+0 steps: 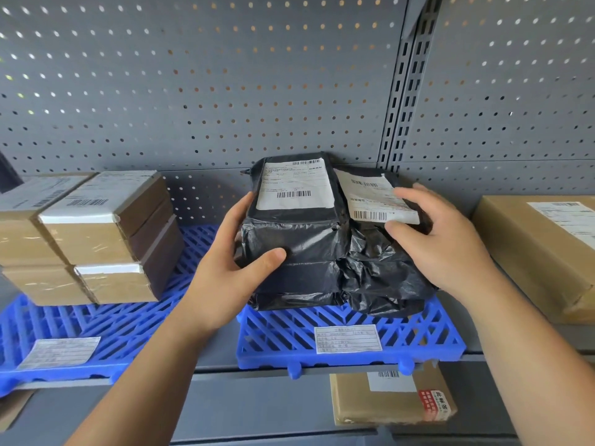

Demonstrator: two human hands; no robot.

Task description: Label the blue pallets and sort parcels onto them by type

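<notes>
Item 1. Left blue pallet (128, 320): laid on the grey shelf (222, 352), at the left. A white paper label (59, 352) is fixed flat at its front edge. Taped cardboard boxes (93, 239) are stacked two high on its rear part, each with a barcode label on top.

Item 2. Right blue pallet (428, 333): laid on the same shelf, just beside the first. A printed form label (347, 338) is fixed at its front edge.

Item 3. Left black parcel stack (296, 239): wrapped in black plastic film and stood on the right blue pallet towards the back. A white shipping label (294, 185) is carried on top. It is held by the left hand (225, 272); the grip is closed round its left front corner, with the thumb pressed on the front face and the fingers wrapped round the left side.

Item 4. Right black parcel stack (376, 268): crumpled black film, touching item 3 on the same pallet. A creased shipping label (370, 201) is seen on top. It is held by the right hand (441, 239); the grip is wide, with the fingers laid over the top and the thumb set against the upper front edge.

Item 5. Large brown parcel (541, 249): placed on the shelf at the far right, off the pallets.

Item 6. Small brown parcel (389, 400): lodged on the level below, marked with a red sticker.

Item 7. Grey pegboard (225, 75): mounted behind the shelf.
</notes>
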